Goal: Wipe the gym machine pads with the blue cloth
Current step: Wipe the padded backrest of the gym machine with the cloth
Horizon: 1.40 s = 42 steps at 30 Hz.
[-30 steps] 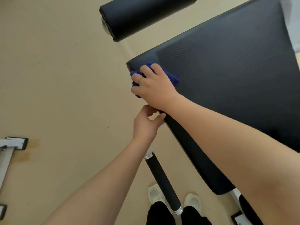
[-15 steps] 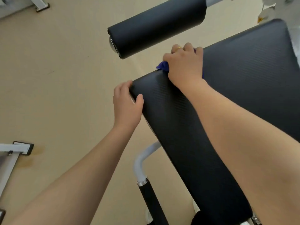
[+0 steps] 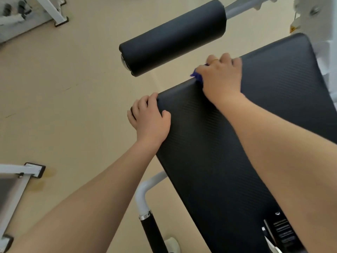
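No legible text anywhere. Faint pale lines of print on a black label [image 3: 281, 232] at the near right, too blurred to read. Small yellow warning sticker [image 3: 292, 29] on the far right white frame [image 3: 310, 13], unreadable.

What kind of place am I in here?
Most likely a gym. A large black flat pad, a cylindrical roller pad on a white metal frame, and more white equipment frames standing on a tan floor all point to it.

floor [image 3: 73, 106] beige | white frame [image 3: 16, 172] btm-left | shoe [image 3: 171, 243] btm
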Each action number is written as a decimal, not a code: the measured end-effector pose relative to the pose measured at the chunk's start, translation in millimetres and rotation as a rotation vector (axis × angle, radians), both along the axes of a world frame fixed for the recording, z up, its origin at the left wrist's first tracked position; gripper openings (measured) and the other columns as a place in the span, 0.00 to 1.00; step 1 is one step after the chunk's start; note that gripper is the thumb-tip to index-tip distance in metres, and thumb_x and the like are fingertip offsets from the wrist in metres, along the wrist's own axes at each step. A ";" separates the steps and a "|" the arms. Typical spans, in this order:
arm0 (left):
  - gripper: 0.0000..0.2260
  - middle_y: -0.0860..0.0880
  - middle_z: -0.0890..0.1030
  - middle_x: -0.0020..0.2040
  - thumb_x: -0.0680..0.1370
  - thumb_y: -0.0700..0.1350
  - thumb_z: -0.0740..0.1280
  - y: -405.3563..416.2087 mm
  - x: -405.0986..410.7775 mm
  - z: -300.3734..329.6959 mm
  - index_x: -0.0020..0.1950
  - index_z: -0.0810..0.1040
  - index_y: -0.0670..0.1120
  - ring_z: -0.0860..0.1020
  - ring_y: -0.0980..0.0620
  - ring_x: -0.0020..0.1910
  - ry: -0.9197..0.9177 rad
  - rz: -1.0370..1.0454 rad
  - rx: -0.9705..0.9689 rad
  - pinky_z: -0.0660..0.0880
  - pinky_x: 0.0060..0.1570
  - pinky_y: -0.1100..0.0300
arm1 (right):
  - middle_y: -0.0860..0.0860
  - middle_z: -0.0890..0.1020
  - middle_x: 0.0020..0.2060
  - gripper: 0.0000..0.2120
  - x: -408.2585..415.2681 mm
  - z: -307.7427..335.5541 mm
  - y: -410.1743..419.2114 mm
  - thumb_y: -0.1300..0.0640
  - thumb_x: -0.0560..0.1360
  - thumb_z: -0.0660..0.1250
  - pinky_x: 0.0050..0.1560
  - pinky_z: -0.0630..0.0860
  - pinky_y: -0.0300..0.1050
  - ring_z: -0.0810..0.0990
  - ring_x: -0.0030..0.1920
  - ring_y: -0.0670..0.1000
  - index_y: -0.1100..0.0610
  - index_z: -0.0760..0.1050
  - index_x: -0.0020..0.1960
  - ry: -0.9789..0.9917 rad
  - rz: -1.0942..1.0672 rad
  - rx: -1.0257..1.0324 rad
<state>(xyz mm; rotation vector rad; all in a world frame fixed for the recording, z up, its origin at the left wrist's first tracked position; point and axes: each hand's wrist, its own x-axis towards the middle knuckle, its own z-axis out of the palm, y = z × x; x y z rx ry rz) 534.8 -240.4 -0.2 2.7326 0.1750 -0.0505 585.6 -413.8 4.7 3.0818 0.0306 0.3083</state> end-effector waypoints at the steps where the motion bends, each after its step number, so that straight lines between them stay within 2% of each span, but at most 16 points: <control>1: 0.23 0.50 0.65 0.71 0.75 0.45 0.60 -3.3 2.4 0.3 0.71 0.63 0.51 0.58 0.47 0.72 -0.007 -0.022 0.006 0.49 0.72 0.46 | 0.58 0.75 0.55 0.12 0.9 0.2 -5.6 0.58 0.76 0.59 0.57 0.66 0.58 0.70 0.57 0.63 0.56 0.75 0.58 0.010 -0.059 0.001; 3: 0.23 0.50 0.64 0.72 0.76 0.45 0.60 -13.3 9.6 2.0 0.71 0.63 0.51 0.56 0.48 0.73 -0.020 -0.043 0.002 0.50 0.72 0.46 | 0.59 0.75 0.56 0.12 -1.5 4.2 7.8 0.57 0.76 0.59 0.57 0.66 0.58 0.70 0.58 0.63 0.58 0.74 0.58 0.046 -0.052 -0.026; 7: 0.23 0.50 0.62 0.73 0.76 0.42 0.60 -40.9 18.6 8.1 0.71 0.63 0.51 0.57 0.49 0.73 -0.012 -0.023 -0.069 0.52 0.70 0.47 | 0.57 0.73 0.61 0.14 -11.5 0.3 38.6 0.57 0.77 0.60 0.61 0.65 0.57 0.68 0.63 0.59 0.57 0.71 0.62 0.022 0.270 0.034; 9: 0.23 0.50 0.63 0.72 0.76 0.41 0.61 -48.4 21.4 9.7 0.71 0.63 0.51 0.59 0.49 0.72 -0.003 -0.038 -0.056 0.53 0.69 0.47 | 0.56 0.75 0.60 0.14 -3.1 -0.6 15.6 0.57 0.77 0.60 0.60 0.65 0.56 0.69 0.61 0.59 0.56 0.72 0.62 -0.010 0.303 0.024; 12: 0.24 0.50 0.64 0.72 0.76 0.41 0.61 -58.5 28.1 11.1 0.71 0.63 0.51 0.60 0.49 0.71 0.017 -0.054 -0.042 0.53 0.70 0.47 | 0.58 0.77 0.55 0.11 15.7 -6.5 -38.2 0.58 0.77 0.59 0.56 0.65 0.57 0.70 0.57 0.62 0.56 0.75 0.58 -0.056 0.090 -0.008; 15: 0.23 0.51 0.64 0.72 0.76 0.41 0.61 -70.4 33.6 10.2 0.71 0.63 0.51 0.60 0.49 0.71 0.012 -0.070 -0.040 0.53 0.70 0.47 | 0.59 0.77 0.55 0.12 22.9 -11.3 -69.1 0.57 0.77 0.58 0.56 0.65 0.56 0.70 0.57 0.63 0.56 0.76 0.57 -0.042 -0.101 0.046; 17: 0.23 0.51 0.64 0.72 0.76 0.41 0.60 -78.7 34.6 8.2 0.71 0.63 0.51 0.60 0.50 0.71 0.014 -0.092 -0.036 0.53 0.70 0.48 | 0.58 0.76 0.56 0.12 18.9 -9.8 -63.6 0.58 0.77 0.59 0.57 0.65 0.56 0.69 0.58 0.63 0.56 0.75 0.58 -0.009 -0.105 0.049; 20: 0.24 0.51 0.63 0.72 0.76 0.42 0.61 -91.9 34.6 5.7 0.72 0.62 0.52 0.60 0.50 0.71 0.025 -0.129 -0.008 0.54 0.69 0.48 | 0.57 0.75 0.58 0.14 4.0 -8.5 -51.6 0.58 0.77 0.59 0.57 0.65 0.57 0.68 0.60 0.61 0.55 0.72 0.61 -0.019 0.008 0.075; 24: 0.24 0.51 0.64 0.72 0.76 0.41 0.61 -111.5 40.1 5.3 0.71 0.63 0.52 0.60 0.51 0.71 0.025 -0.178 0.004 0.53 0.69 0.49 | 0.55 0.75 0.61 0.14 6.0 -10.5 -81.2 0.59 0.77 0.58 0.55 0.65 0.55 0.69 0.59 0.59 0.53 0.71 0.62 -0.040 0.119 0.071; 30: 0.24 0.52 0.63 0.72 0.76 0.40 0.60 -142.7 57.6 7.1 0.71 0.62 0.52 0.59 0.51 0.71 0.003 -0.248 0.041 0.52 0.69 0.49 | 0.53 0.76 0.55 0.11 29.4 -13.0 -143.8 0.57 0.78 0.58 0.53 0.63 0.53 0.70 0.56 0.60 0.52 0.75 0.57 -0.035 -0.247 0.163; 32: 0.24 0.52 0.63 0.72 0.76 0.40 0.60 -152.8 62.0 7.7 0.71 0.62 0.53 0.59 0.52 0.71 -0.002 -0.255 0.052 0.52 0.69 0.49 | 0.53 0.75 0.57 0.12 28.0 -10.2 -132.5 0.58 0.77 0.58 0.55 0.64 0.54 0.68 0.59 0.59 0.52 0.73 0.58 -0.009 -0.208 0.135; 35: 0.25 0.53 0.63 0.72 0.75 0.40 0.59 -167.7 67.6 9.5 0.72 0.61 0.52 0.58 0.52 0.71 0.002 -0.291 0.076 0.52 0.69 0.50 | 0.53 0.74 0.61 0.13 21.2 -10.7 -115.9 0.58 0.77 0.56 0.58 0.64 0.55 0.67 0.62 0.58 0.52 0.71 0.60 -0.047 0.015 0.121; 37: 0.26 0.53 0.62 0.73 0.75 0.40 0.59 -176.2 73.3 12.8 0.72 0.61 0.52 0.58 0.52 0.71 0.001 -0.321 0.099 0.52 0.69 0.51 | 0.52 0.74 0.61 0.13 26.7 -11.8 -130.7 0.59 0.78 0.55 0.59 0.63 0.54 0.67 0.61 0.57 0.51 0.71 0.60 -0.047 0.079 0.105; 39: 0.25 0.53 0.61 0.73 0.76 0.41 0.58 -185.0 81.0 17.7 0.73 0.60 0.52 0.58 0.52 0.72 0.005 -0.343 0.128 0.52 0.69 0.51 | 0.52 0.76 0.58 0.12 39.5 -15.0 -155.8 0.59 0.78 0.56 0.57 0.63 0.54 0.68 0.59 0.58 0.52 0.72 0.59 -0.054 -0.061 0.101; 42: 0.25 0.53 0.61 0.74 0.77 0.42 0.57 -198.7 92.0 23.6 0.74 0.59 0.52 0.59 0.52 0.72 0.021 -0.380 0.174 0.53 0.69 0.51 | 0.52 0.77 0.54 0.12 52.0 -13.3 -180.0 0.60 0.77 0.56 0.52 0.62 0.51 0.69 0.56 0.58 0.52 0.74 0.57 -0.097 -0.333 0.238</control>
